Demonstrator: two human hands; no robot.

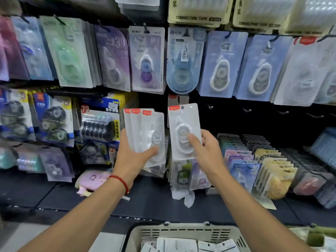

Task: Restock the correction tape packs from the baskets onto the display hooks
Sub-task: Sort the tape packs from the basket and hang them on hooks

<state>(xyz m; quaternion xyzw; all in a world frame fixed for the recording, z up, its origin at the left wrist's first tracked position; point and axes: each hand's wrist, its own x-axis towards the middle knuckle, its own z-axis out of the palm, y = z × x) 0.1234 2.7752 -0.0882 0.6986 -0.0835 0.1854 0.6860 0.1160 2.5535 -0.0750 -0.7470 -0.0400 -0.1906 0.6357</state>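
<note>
Black display panelling (254,120) is filling the background, with rows of hanging correction tape products covering it. Along the upper row, two matching blue-carded packs (222,64) are hanging side by side, next to one teardrop-shaped blue pack (182,60) and one lilac pack (147,59). Below them, four bare hooks (247,110) are sticking out of the dark panel to the right of centre, with nothing hanging on them.

The left hand (134,155) is gripping a fanned stack of clear packs (145,130); three red-labelled top corners are showing, so three packs can be counted, and the thumb is pressing across the front of the stack. A red cord bracelet (121,182) is circling that wrist.

The right hand (205,150) is pinching a single clear pack (183,131) by its lower right part, thumb on the front and fingers behind, holding it upright just below the teardrop pack and to the left of the bare hooks. Its hang hole is sitting near the top, beside one red label.

At the bottom edge, one beige slotted basket (181,231) is sitting below the shelf (154,200), with several more white-backed packs (178,245) lying inside; their exact number cannot be told. On the shelf, rows of boxed stock (263,160) are standing to the right.
</note>
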